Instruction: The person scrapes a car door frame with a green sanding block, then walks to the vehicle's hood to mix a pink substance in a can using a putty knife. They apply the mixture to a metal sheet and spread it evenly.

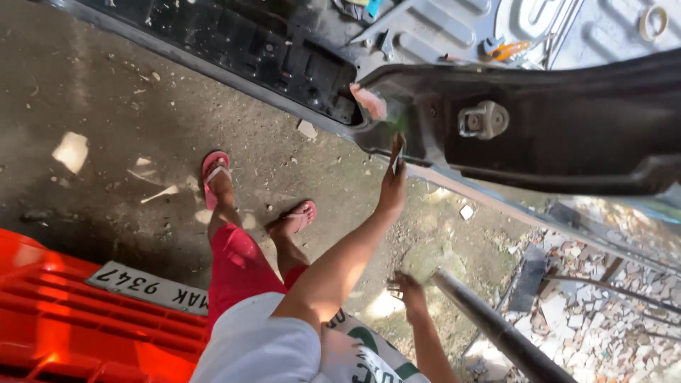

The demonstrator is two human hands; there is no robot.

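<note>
My left hand is raised to the corner of a dark vehicle panel. It pinches a small flat pale piece against the panel's edge, just below a patch of pink filler and a green smear. My right hand hangs lower, near the upper end of a dark pipe. Its fingers are curled, and what they hold is too blurred to tell. A grey metal latch sits on the panel to the right of my left hand.
An orange-red vehicle part with a white number plate fills the lower left. My feet in pink flip-flops stand on dirty concrete. Rubble and metal bars lie at the right. A grey ribbed vehicle bed runs along the top.
</note>
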